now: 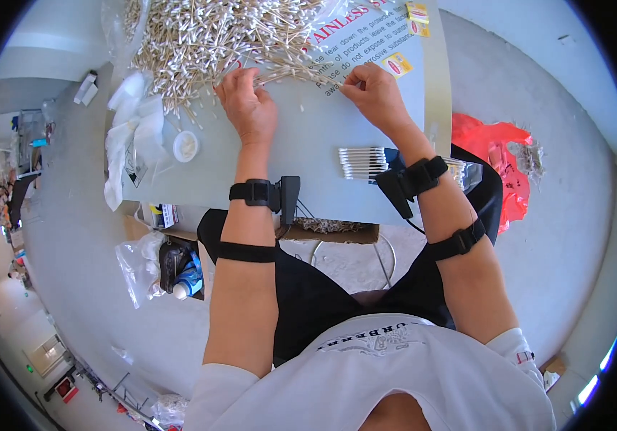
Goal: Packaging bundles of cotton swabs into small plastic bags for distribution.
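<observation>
A large heap of loose cotton swabs [201, 50] covers the far part of the table. At its near edge my left hand [246, 108] rests with bent fingers, thumb apart, and nothing visible in it. To the right, my right hand [377, 93] pinches the end of a cotton swab [330, 82] between thumb and fingers. Several more swabs fan out between the two hands. Nearer to me, a neat row of cotton swabs [361, 163] lies beside a dark blue piece, partly hidden by my right wrist's black strap device.
A small round white tub [186, 146] and crumpled white plastic [132, 133] are on the table's left. Small yellow-and-white packets [397, 65] lie at the right. A red plastic bag [495, 161] is on the floor to the right; an open box [183, 266] stands below left.
</observation>
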A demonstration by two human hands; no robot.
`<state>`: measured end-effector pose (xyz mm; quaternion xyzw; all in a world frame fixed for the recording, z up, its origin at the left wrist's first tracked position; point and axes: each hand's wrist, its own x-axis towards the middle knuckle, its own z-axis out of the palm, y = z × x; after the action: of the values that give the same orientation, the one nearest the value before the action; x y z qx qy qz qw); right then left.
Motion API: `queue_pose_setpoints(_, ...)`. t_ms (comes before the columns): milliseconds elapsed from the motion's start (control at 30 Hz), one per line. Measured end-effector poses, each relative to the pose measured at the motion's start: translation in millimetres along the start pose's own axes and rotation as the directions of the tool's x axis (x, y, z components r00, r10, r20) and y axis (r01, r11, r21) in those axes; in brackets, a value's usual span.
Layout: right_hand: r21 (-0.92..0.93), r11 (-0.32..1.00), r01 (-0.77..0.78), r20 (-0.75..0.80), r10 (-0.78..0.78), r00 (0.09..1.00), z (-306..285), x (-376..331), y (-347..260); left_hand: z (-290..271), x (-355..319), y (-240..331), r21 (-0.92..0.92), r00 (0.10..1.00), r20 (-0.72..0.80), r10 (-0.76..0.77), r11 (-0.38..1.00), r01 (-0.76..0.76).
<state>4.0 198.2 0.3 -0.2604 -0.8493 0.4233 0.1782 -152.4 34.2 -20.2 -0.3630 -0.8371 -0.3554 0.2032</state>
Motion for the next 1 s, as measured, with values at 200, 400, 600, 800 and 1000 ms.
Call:
queue_pose_setpoints(200,-0.248,0.960,0.128,-0.130,-0.164,0.978,19.6,1.9,-13.5,0.4,-16.4,35.3,-0.179,0.984,0.141,0.107,0.981,-0.081)
queue_pose_setpoints(400,-0.353,0.924,0.146,-0.116,-0.198,0.973,29.1,20.9,-7.1,5.3,-22.0,42.5,0.144,0.952,0.294,0.091,0.980,-0.138)
queue_pose_setpoints(600,-0.214,0.974,0.070,-0.056,-0.084,0.995,1.3,6.6,5.1,6.3,-16.5,25.4,0.188,0.962,0.271,0.043,0.977,-0.097)
queue_pose_setpoints(800,-0.026,0.991,0.131,0.036,-0.130,0.991,-24.5,-21.3,2.7,-0.5,-15.7,28.1,0.040,0.989,0.113,0.093,0.994,-0.098)
queue_pose_setpoints(1000,-0.151,0.952,0.265,0.133,-0.246,0.960,-27.0,-44.2,2.9,-5.4,-6.2,49.6,-0.077,0.961,0.205,0.184,0.982,-0.172)
